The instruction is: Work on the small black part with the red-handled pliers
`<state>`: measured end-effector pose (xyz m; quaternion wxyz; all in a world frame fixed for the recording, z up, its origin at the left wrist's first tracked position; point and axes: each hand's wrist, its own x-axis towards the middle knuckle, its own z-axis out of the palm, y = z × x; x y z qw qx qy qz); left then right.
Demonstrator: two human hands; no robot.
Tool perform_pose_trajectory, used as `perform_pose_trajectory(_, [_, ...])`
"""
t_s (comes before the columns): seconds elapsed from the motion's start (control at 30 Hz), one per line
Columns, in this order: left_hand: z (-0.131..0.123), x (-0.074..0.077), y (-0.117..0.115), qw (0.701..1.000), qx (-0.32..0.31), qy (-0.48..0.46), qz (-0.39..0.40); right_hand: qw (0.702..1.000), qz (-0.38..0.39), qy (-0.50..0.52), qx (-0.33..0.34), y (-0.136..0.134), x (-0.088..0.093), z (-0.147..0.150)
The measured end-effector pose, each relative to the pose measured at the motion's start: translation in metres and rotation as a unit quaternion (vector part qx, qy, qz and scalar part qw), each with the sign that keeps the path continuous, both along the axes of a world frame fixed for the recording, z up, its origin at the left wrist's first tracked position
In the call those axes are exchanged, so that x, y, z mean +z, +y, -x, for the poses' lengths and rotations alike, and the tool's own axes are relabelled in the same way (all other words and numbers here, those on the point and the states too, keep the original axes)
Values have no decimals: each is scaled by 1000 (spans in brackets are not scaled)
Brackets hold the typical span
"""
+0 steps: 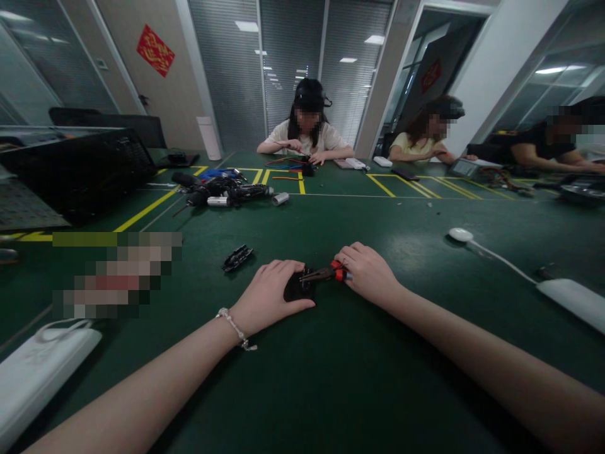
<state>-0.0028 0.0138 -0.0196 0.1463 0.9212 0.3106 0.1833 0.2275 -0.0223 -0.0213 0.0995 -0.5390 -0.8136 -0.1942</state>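
Note:
My left hand [269,293], with a bracelet at the wrist, grips a small black plastic part [293,291] against the green tabletop. Its thumb and fingers lie on either side of the part. My right hand [371,271] is closed around the red handles of needle-nose pliers [324,273]. The plier jaws point left and reach the upper edge of the black part; whether they bite on anything is too small to tell. Just beyond my left hand lies another black piece [237,258], apart from both hands.
Black tools and cables [222,188] are heaped at the back left, beside a silver cylinder [280,199]. White power bricks lie left [51,359] and right [574,302], the right one with a cord. A black case [80,176] stands far left. Several people sit across the table.

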Motion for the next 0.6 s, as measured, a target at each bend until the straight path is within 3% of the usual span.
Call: perform_pose_trajectory(0.6, [1, -1, 0, 1000, -1, 4, -2, 999, -5, -41, 2, -1, 3, 0])
